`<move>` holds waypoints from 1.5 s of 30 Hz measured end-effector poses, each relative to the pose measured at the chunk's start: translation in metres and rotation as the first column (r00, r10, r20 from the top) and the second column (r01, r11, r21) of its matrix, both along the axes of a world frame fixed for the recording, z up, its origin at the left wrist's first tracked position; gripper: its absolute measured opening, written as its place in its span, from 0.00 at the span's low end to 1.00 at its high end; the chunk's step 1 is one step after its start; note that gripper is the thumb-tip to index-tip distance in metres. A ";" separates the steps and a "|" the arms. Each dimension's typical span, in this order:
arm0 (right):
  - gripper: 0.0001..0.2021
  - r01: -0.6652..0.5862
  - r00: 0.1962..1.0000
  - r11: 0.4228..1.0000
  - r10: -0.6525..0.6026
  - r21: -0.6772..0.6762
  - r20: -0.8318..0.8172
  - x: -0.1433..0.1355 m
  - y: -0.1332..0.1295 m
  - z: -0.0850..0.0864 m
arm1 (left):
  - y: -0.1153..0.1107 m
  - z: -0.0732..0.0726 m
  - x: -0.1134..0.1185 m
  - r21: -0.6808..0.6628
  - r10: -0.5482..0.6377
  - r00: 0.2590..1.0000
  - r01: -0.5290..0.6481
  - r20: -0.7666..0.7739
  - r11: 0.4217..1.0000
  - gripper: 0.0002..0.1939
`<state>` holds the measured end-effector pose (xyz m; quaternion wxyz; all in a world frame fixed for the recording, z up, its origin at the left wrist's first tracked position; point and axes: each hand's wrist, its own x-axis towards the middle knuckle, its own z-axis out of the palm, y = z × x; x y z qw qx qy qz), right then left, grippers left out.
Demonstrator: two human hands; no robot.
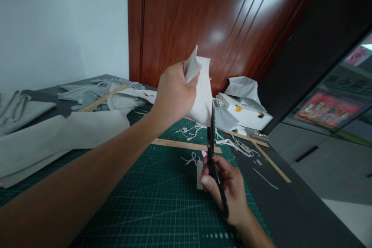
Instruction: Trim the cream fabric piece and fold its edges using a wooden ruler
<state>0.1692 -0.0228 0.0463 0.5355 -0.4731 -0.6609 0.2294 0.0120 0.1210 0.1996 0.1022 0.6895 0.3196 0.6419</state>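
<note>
My left hand (176, 91) is raised above the cutting mat and closed on a folded piece of pale fabric (202, 99), pinched between thumb and fingers. The fabric hangs down to the right of the hand. My right hand (228, 188) is wrapped round the handles of black scissors (211, 153), which point upward. Their blades meet the lower right edge of the fabric. Just left of my right hand, a small grey-white strip (199, 174) lies on the mat, and a bit of something pink (204, 154) shows beside the scissors.
A green cutting mat (151, 201) covers the dark table (296, 209). Wooden rulers (186, 145) and white scraps (241, 147) lie beyond the hands. Large pale fabric pieces (90, 130) are at left, grey cloth (93, 93) behind them. A white box (244, 112) stands at back right.
</note>
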 end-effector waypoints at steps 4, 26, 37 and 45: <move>0.14 0.014 1.000 1.000 -0.014 0.007 0.018 -0.001 -0.001 0.001 | 0.000 0.000 0.000 -0.003 -0.003 1.000 0.003 0.002 1.000 0.06; 0.17 -0.032 0.999 0.999 0.032 -0.027 -0.023 -0.001 -0.002 -0.005 | -0.002 0.000 0.000 -0.004 0.013 1.000 -0.014 -0.013 1.000 0.07; 0.16 -0.097 0.992 0.993 0.092 -0.061 -0.086 0.000 -0.001 -0.012 | 0.001 0.001 0.001 -0.015 0.027 1.000 -0.027 -0.010 1.000 0.07; 0.16 -0.107 0.990 0.992 0.100 -0.067 -0.099 0.001 -0.002 -0.013 | 0.003 0.000 0.001 0.011 0.013 1.000 -0.013 0.000 1.000 0.06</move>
